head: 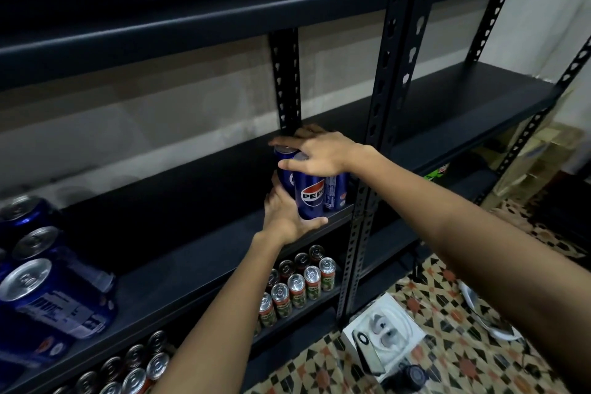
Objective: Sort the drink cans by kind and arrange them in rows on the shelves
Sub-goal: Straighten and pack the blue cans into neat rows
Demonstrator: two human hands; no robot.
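On the black shelf I see Pepsi cans standing upright, tops up. My left hand grips their bases; my right hand rests flat-fingered on their lids.

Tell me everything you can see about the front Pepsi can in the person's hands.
The front Pepsi can is slim, glossy dark blue metal with a silver top and the round Pepsi logo facing out. It stands upright at the shelf's front edge, beside other blue cans. The left hand cups its lower side; the right hand covers its top.

Blue Pepsi cans upright, clustered at middle shelf right end, red-green cans rowed below
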